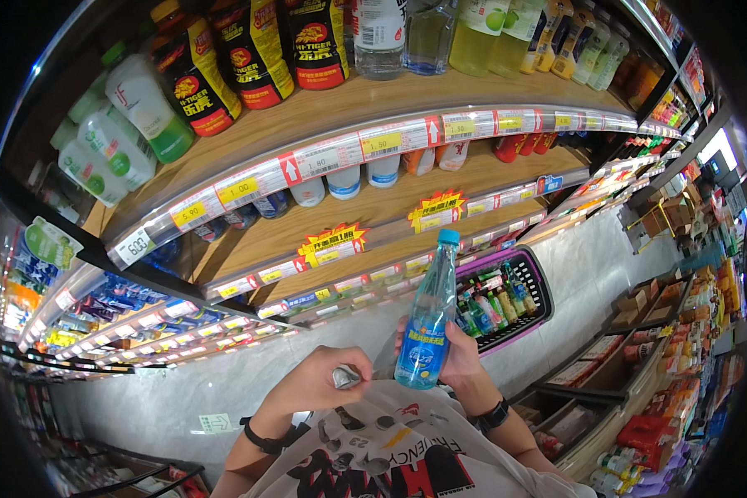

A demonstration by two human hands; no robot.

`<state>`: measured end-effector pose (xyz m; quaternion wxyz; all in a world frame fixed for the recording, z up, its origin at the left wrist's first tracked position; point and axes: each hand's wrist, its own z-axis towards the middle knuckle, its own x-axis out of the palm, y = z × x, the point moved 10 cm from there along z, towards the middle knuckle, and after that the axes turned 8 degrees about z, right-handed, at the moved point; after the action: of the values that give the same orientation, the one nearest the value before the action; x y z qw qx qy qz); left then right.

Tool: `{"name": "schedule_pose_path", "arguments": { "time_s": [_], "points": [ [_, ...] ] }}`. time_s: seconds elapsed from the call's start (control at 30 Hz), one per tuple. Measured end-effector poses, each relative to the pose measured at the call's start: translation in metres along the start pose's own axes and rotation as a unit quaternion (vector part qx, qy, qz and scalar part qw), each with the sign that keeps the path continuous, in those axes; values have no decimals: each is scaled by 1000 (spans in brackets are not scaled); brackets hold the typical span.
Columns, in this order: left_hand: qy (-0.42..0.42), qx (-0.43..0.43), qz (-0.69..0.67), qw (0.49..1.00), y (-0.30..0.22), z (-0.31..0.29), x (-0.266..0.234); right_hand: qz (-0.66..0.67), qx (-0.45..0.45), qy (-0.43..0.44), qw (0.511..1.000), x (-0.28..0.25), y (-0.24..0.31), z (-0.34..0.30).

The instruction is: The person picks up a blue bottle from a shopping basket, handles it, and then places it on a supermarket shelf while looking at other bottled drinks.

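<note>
In front of my chest, my right hand (463,363) is wrapped round a clear blue plastic bottle (426,319) with a turquoise cap and a blue label. The bottle stands nearly upright in my grip, tilted a little to the right. To its left, my left hand (322,383) is curled closed around a small silvery-grey thing (345,378), mostly hidden by the fingers; its kind is unclear. A gap lies between this hand and the bottle. Dark bands circle both of my wrists.
Ahead are store shelves with price strips (382,143), holding drink bottles, among them black, yellow and red ones (253,54). A black shopping basket with a purple rim (546,303) sits on the grey floor, holding several bottles. More stocked shelves (639,378) line the right.
</note>
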<state>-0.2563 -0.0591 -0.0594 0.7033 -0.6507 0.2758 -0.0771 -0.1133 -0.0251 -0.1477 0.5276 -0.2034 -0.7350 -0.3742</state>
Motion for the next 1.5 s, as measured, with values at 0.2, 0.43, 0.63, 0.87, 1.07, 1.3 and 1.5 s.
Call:
{"name": "schedule_pose_path", "arguments": {
  "time_s": [0.2,0.43,0.63,0.87,1.07,1.3,1.5],
  "points": [
    [33,4,2,999,-2,11,9,-15,-24,-20,999,-7,8,-10],
    [105,-7,4,994,-3,24,27,22,-47,-22,998,-2,22,-22],
    [104,18,-10,994,-4,37,27,9,-64,-22,998,-3,34,-25],
    [104,17,-9,994,-1,42,29,5,-61,-34,998,-12,34,-25],
    [52,21,-20,998,-8,29,14,20,-22,-14,999,1,25,-16],
    [-105,-33,-36,993,12,-31,-23,-14,88,26,996,33,-24,26],
    [-278,-109,-129,946,34,-121,-51,-63,218,80,971,98,-94,41]
  ]
}}
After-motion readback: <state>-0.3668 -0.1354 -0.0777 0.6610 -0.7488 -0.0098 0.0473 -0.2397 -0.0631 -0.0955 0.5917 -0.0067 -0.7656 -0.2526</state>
